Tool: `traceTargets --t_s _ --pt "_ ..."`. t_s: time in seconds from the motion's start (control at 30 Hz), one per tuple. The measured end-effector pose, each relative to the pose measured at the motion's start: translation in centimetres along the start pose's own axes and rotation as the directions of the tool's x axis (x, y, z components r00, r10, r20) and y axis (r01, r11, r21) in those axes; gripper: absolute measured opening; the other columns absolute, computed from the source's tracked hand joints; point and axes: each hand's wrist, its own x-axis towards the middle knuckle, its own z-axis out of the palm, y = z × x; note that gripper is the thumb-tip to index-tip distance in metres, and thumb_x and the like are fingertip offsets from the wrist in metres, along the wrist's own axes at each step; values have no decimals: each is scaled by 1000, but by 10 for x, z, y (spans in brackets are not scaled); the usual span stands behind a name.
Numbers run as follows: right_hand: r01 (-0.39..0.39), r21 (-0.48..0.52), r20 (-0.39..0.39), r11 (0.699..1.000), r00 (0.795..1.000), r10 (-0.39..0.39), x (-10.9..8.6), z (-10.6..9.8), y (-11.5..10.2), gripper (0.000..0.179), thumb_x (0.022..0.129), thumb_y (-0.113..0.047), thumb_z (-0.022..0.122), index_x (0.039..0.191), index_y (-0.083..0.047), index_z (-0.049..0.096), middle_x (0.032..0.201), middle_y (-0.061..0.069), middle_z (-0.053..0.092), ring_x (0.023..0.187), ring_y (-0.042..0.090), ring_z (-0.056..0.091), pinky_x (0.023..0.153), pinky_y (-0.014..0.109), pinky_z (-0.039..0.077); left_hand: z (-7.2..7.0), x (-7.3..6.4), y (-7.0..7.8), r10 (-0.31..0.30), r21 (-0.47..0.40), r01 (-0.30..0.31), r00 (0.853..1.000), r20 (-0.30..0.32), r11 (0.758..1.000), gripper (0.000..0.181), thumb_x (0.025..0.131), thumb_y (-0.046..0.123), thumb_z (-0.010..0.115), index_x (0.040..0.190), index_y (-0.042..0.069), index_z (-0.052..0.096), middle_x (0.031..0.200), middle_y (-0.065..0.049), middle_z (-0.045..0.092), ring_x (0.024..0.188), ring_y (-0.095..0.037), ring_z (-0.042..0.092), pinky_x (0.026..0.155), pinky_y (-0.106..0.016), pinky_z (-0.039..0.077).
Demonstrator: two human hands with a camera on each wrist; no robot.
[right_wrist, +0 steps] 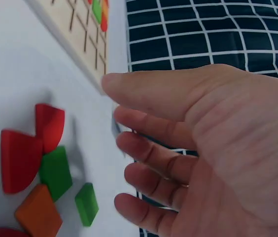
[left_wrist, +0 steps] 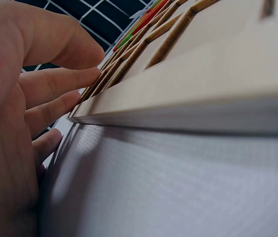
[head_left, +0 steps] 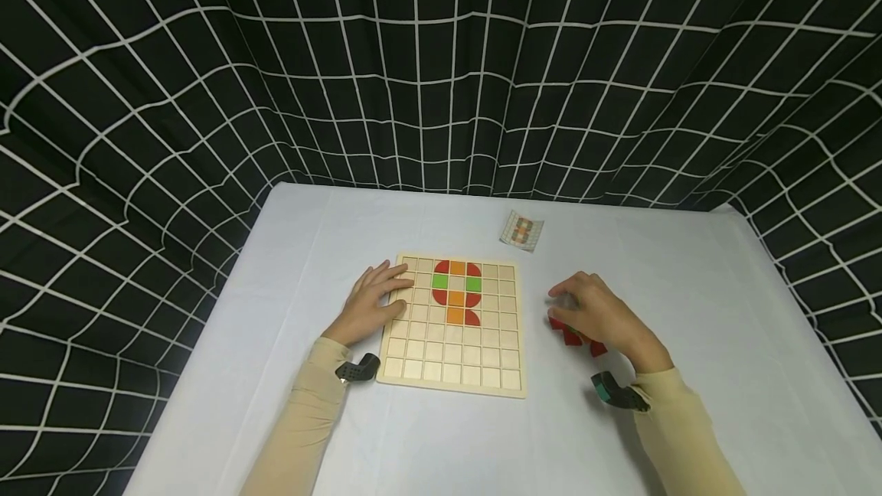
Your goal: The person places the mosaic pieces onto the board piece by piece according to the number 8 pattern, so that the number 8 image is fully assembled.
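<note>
Hands [head_left: 372, 303] at board [head_left: 452, 354] and partly hidden red pieces [head_left: 572, 338]

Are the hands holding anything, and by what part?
Nothing is held: the right hand hovers empty near loose pieces; the left hand just rests on the board.

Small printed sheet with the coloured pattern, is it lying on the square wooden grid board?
No, the small printed sheet lies on the white cloth, beyond the square wooden grid board.
</note>
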Motion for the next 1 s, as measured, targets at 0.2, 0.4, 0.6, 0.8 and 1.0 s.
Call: traceTargets --t_s 0.2,0.4,0.6,0.8,1.0 --pt "-30 -71 61 997 998 34 -3 6 5 47 85 -36 80 121 -8 69 126 17 59 110 30 48 86 48 56 0 -1 1 -11 5 11 1000 6 1000 41 95 23 63 135 15 65 161 -2 42 159 -29 18 132 -49 1" --pt "-42 -111 83 993 995 51 -5 13 8 50 81 -34 84 122 -9 68 127 16 60 107 28 47 83 43 57 0 0 1 -15 9 15 1000 10 1000 41 95 23 63 136 15 65 162 -1 42 159 -28 17 132 -48 1" --pt "-29 -106 62 994 997 36 -4 15 10 33 81 -25 85 108 -10 71 117 13 61 102 27 46 74 34 53 0 1 0 -13 13 13 1000 8 1000 42 94 23 63 136 16 64 162 -1 42 159 -27 17 133 -48 1" --pt "-23 -91 66 996 997 29 -2 16 10 27 83 -24 83 102 -9 71 109 10 62 99 25 47 67 27 48 0 0 0 -13 16 13 1000 13 1000 42 94 23 64 136 17 64 162 -1 42 159 -27 17 133 -48 2" --pt "0 -48 53 999 999 3 3 13 5 31 88 -30 78 108 -8 69 103 7 65 97 23 53 74 34 55 0 0 0 -13 13 13 1000 13 1000 42 94 24 64 136 16 64 162 -1 41 159 -27 17 133 -48 2"
